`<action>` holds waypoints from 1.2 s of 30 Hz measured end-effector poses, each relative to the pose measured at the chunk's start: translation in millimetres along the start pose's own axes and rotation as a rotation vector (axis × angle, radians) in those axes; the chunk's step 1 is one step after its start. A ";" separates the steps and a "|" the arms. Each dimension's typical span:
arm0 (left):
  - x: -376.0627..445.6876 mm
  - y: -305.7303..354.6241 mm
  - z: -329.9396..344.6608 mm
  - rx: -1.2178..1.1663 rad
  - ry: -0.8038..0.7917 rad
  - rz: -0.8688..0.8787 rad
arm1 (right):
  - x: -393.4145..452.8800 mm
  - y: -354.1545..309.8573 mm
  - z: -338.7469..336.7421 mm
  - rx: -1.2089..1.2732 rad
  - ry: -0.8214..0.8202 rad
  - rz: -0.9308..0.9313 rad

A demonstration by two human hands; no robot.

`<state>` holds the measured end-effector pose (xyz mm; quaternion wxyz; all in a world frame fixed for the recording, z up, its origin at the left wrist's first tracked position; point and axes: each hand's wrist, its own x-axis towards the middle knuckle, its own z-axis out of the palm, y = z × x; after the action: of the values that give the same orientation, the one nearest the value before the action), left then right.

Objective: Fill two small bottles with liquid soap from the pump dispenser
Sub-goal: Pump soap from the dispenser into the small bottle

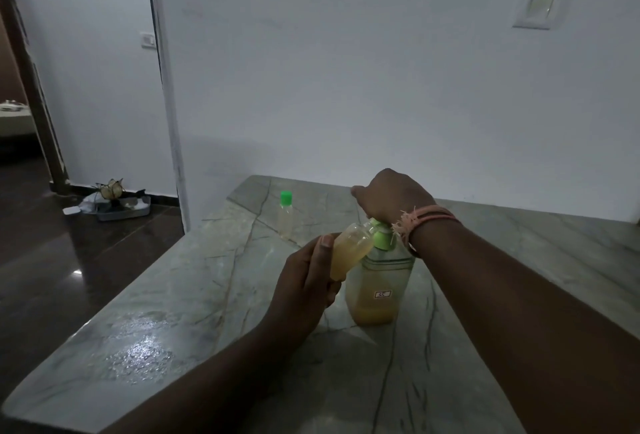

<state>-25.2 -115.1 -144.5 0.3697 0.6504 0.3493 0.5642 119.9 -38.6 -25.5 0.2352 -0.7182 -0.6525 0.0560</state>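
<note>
Gripping the small bottle [349,249] in the left hand [304,286], tilted so its mouth meets the spout, while the right hand [391,196] presses the dispenser [379,289] mid-counter; capped bottle [285,213] waits near the far edge.

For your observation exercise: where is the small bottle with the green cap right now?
In the head view, the capped small bottle stands upright on the marble counter, left of and beyond the pump dispenser, apart from both hands.
</note>
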 end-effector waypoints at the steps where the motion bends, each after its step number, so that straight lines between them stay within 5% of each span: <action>1: -0.8 1.4 0.2 0.000 -0.004 -0.002 | -0.7 -0.9 -0.8 -0.014 0.000 -0.004; 25: -1.8 4.4 1.2 0.011 -0.011 -0.021 | 0.1 1.3 1.9 0.017 0.068 -0.033; 36: -1.6 0.9 -0.6 0.004 -0.007 -0.026 | 5.2 -0.9 -5.6 -0.048 -0.075 -0.041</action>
<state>-26.0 -116.9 -144.4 0.3767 0.6487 0.3576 0.5563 122.0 -35.1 -19.1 0.1946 -0.7075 -0.6765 0.0624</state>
